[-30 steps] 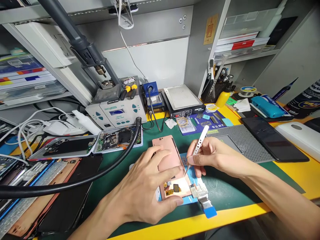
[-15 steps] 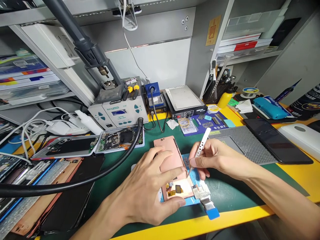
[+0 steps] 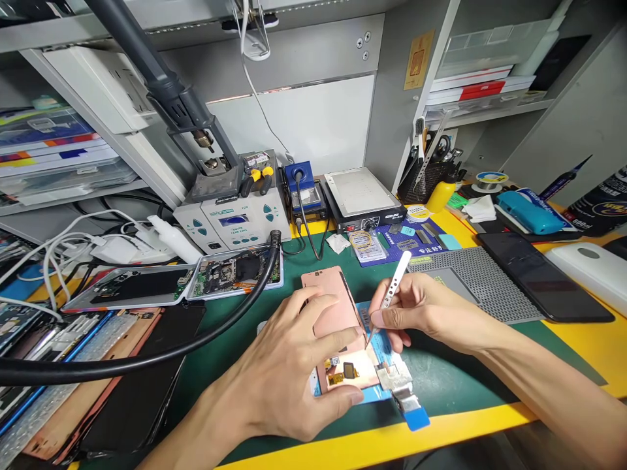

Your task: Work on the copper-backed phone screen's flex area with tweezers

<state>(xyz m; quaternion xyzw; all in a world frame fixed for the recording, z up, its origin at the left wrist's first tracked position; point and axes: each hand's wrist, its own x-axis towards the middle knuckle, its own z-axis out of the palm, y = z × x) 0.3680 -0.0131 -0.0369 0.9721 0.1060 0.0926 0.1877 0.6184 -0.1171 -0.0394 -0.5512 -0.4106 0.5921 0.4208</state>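
Note:
My left hand (image 3: 294, 359) lies across a copper-pink phone screen panel (image 3: 329, 287), fingers spread over its face and the thumb along its lower edge, holding it against the mat. In my right hand (image 3: 409, 307) is a pair of white tweezers (image 3: 396, 281), pinched between thumb and fingers. Their tip touches the panel's right edge near my left index finger. On the panel's lower part sits a small orange flex cable (image 3: 343, 373) with a dark square. A silvery ribbon (image 3: 399, 380) and blue film (image 3: 417, 418) stick out at the lower right. My left palm hides the panel's left side.
A thick black hose (image 3: 196, 346) crosses the left side from a soldering station (image 3: 230, 222). Opened device parts (image 3: 235, 271) lie behind it. A heating plate (image 3: 362, 196) stands at the back. A black phone (image 3: 539, 274) rests at right on the green mat (image 3: 470, 372).

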